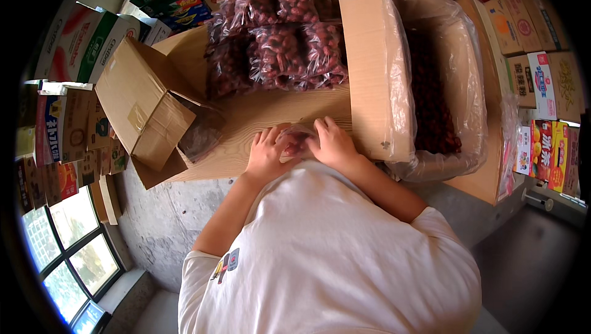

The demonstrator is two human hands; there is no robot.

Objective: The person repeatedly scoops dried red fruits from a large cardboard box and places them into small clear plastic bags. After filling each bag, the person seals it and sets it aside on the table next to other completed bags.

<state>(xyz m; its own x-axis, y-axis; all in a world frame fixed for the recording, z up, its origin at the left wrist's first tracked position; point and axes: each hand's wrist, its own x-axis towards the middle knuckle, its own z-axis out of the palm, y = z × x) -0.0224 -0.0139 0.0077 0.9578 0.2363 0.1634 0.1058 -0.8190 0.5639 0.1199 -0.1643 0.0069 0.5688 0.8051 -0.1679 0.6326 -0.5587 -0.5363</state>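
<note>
Close to my body, at the near edge of the wooden table [244, 117], a clear plastic bag with red dates [296, 143] lies between my hands. My left hand [270, 151] is at the bag's left side with its fingers bent over the plastic. At the right side, my right hand [333, 143] touches the bag with its thumb and fingers; how firmly either hand grips cannot be told. Filled bags of red dates [279, 52] are stacked beyond my hands. To the right, a large cardboard box [375, 75] with a clear plastic liner [466, 75] holds loose red dates [431, 103].
An open cardboard box [143, 107] lies tilted at the table's left end, with clear plastic bags [201, 137] at its opening. Stacked cartons [85, 43] stand at the left, and more cartons [512, 22] stand at the right. A window [74, 241] is at the lower left.
</note>
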